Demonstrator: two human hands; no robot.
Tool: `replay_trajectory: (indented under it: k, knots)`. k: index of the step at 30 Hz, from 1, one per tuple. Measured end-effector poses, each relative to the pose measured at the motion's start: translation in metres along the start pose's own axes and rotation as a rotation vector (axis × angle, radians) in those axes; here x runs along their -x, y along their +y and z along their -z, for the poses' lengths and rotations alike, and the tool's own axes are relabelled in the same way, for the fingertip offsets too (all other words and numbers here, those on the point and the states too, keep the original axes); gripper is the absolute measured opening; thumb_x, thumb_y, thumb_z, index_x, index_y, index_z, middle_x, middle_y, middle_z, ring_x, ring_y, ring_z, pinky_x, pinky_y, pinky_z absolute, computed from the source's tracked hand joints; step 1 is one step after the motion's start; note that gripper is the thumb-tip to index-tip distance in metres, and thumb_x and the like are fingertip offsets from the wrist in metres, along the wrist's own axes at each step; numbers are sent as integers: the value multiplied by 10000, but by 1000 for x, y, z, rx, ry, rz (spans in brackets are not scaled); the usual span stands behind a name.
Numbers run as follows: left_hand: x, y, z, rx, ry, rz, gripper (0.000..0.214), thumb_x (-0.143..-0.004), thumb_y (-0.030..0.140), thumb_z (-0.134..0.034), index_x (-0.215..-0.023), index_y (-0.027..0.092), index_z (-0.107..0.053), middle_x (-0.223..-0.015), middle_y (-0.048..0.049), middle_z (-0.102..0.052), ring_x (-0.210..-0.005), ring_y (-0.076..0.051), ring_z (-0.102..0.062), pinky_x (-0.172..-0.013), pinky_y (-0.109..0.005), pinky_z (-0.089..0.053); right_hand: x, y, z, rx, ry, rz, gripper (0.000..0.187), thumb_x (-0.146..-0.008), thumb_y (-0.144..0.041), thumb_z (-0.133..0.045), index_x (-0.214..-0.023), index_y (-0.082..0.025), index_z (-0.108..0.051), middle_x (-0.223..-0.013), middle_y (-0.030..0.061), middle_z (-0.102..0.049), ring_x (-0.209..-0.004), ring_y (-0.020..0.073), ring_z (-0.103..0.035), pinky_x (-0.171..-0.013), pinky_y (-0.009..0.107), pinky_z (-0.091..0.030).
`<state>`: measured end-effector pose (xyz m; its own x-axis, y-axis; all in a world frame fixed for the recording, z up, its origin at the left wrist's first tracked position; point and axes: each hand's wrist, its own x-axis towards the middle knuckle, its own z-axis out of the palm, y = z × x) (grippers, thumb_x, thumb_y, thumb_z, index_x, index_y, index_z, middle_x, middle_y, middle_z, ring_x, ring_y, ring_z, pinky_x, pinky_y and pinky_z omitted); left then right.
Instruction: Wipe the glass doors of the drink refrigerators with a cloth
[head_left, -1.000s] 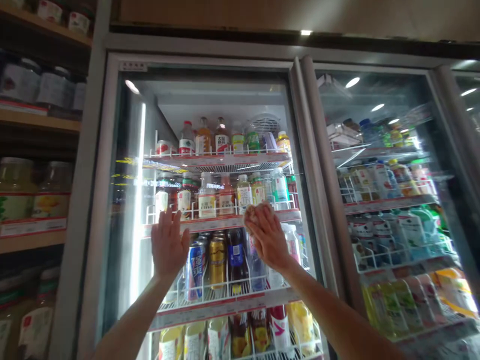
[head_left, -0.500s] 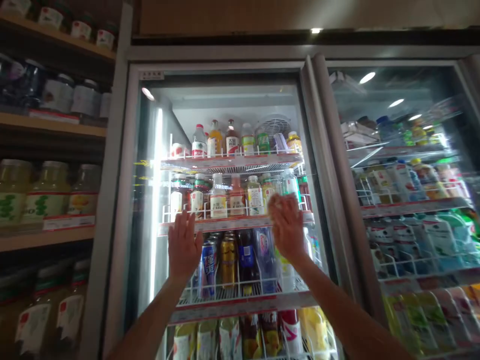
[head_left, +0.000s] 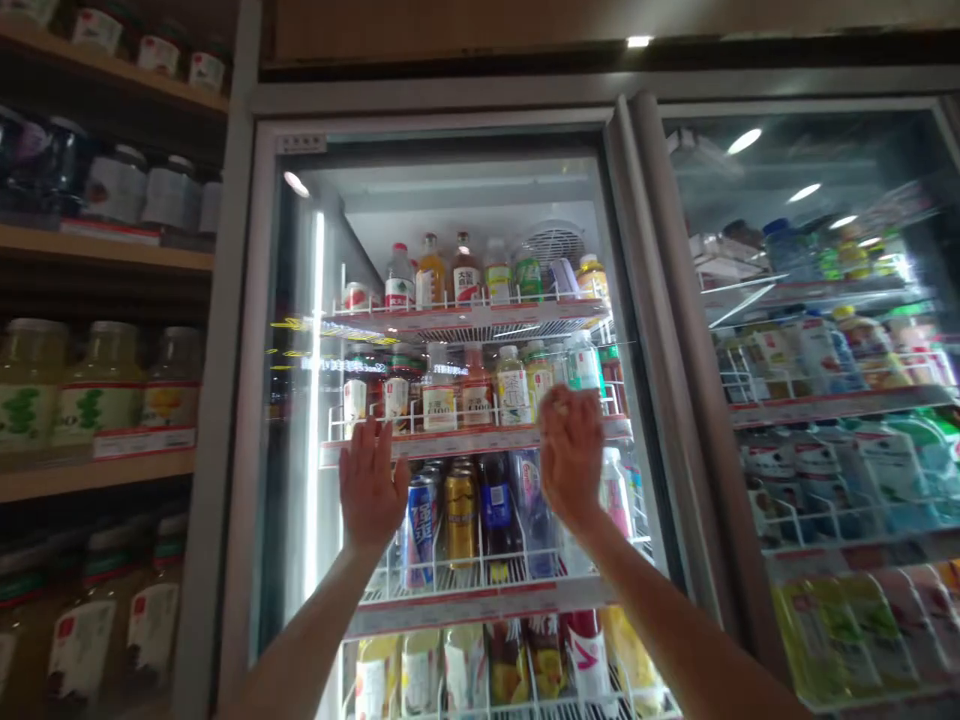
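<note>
Two bare hands raised before a glass cooler door (head_left: 300,400); no other person's hands in view. Left hand (head_left: 371,490) at 8 o'clock from frame centre: open, palm forward, five fingers spread, nothing held. Right hand (head_left: 570,470) at 4 o'clock: open, fingers slightly bent, nothing held. Contact with the glass: cannot tell. Door stands at centre, between both hands and the drinks.

Behind the glass, left hand is nearest a blue can (head_left: 420,530), with a gold can (head_left: 460,518) just beside it. Right hand is nearest a dark blue bottle (head_left: 495,505). All three stand on a white wire shelf (head_left: 480,590). Its writing is too blurred to read.

Upper shelf at 12 o'clock: about eight drinks, one of them a can. Next shelf down: about eight bottles, with a red-edged price strip (head_left: 472,442). No brand legible.

At 3 o'clock, a second glass cooler door (head_left: 810,170) shows more bottles. At 9 o'clock, a wooden shelf (head_left: 97,482) holds three pale yellow jars (head_left: 109,385) with green-printed labels.
</note>
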<state>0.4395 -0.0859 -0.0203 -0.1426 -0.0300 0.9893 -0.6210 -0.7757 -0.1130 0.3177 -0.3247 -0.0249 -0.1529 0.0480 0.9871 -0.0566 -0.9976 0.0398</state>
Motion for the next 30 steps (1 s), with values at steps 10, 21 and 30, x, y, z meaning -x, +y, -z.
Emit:
replay_trajectory:
  k: [10,21,30]
  knots:
    - [0,1,0,27,-10,21,538,-913,307,-380,-1428,181,-292,-1489,-129,-300,-1403,-255,-207,-1136,-477,-185,16,13,5,45,113,-64,584,-825,-175,-432,-1401,-244,-366,-1516,83,-264,-1405,304,-199,-1055,547,-293]
    - [2,2,-1,4,23,8,530,-913,294,-383,-1423,173,-303,-1472,-140,-333,-1401,-243,-217,-1130,-468,-201,28,29,13,67,98,-66,562,-839,-192,-434,-1396,-230,-369,-1519,90,-258,-1409,305,-187,-1062,558,-284]
    - [9,9,2,16,-13,53,539,-924,314,-351,-1440,187,-260,-1488,-130,-301,-1407,-248,-201,-1122,-488,-194,35,41,23,121,130,-117,601,-825,-151,-431,-1415,-211,-337,-1518,117,-250,-1403,325,-197,-1043,588,-306]
